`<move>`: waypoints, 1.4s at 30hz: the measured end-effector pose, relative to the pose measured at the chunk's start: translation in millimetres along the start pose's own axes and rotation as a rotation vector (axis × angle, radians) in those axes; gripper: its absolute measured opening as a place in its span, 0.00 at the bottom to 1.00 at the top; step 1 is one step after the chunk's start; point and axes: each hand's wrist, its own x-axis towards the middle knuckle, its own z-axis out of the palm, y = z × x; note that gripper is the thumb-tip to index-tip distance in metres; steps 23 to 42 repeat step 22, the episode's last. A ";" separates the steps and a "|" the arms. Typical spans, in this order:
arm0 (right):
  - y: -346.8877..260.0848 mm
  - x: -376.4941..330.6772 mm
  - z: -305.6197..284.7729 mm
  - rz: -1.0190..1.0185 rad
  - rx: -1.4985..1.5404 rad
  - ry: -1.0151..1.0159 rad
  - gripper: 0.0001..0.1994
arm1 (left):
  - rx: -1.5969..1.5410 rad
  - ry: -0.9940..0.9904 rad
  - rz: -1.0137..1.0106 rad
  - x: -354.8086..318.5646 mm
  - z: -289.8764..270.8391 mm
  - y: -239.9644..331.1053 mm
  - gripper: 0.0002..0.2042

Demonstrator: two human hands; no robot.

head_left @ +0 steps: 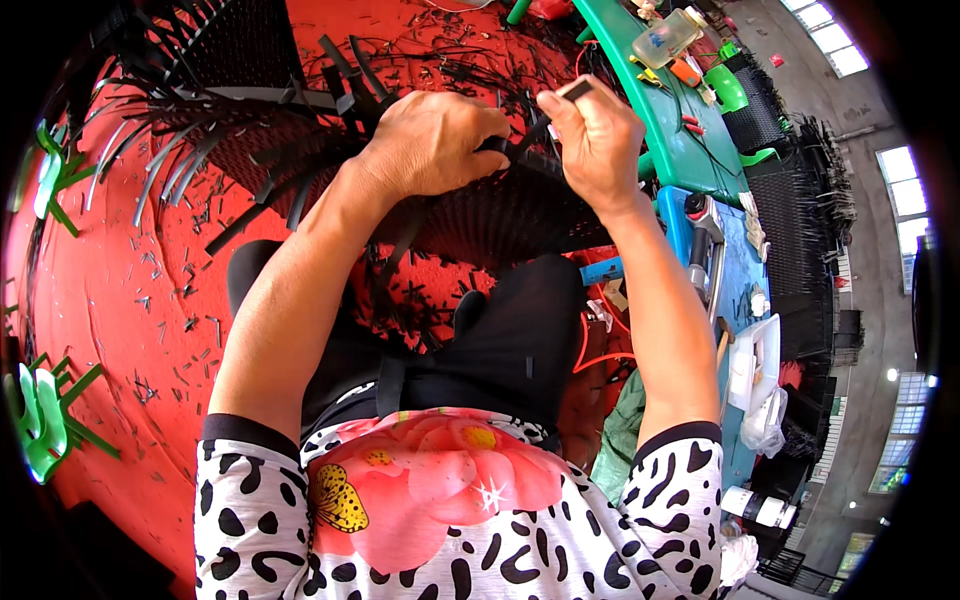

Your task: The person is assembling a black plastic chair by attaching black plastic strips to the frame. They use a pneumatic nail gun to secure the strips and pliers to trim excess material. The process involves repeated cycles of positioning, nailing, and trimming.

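A black woven panel of flat plastic strips stands in front of my knees, with loose strip ends fanning out on its left side. My left hand is closed at its upper edge, thumb and fingers pinching a black strip there. To the right, my right hand is closed on another black plastic strip, whose end sticks out above the fingers. A short length of strip runs from this hand down toward the panel's edge. The fingertips of both hands partly hide where the strips meet the rim.
A green table at the right bears a clear plastic jar and tools. Behind my right forearm, a blue table carries a power tool and a white tray. Green stools stand left on the red floor, strewn with black scraps.
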 end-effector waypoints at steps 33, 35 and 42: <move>43.4 -10.2 33.2 0.409 0.016 -0.410 0.23 | -0.028 0.102 0.051 -10.0 3.0 11.9 0.12; 43.4 -10.2 33.2 0.409 0.016 -0.410 0.23 | -0.028 0.102 0.051 -10.0 3.0 11.9 0.12; 43.4 -10.2 33.2 0.409 0.016 -0.410 0.23 | -0.028 0.102 0.051 -10.0 3.0 11.9 0.12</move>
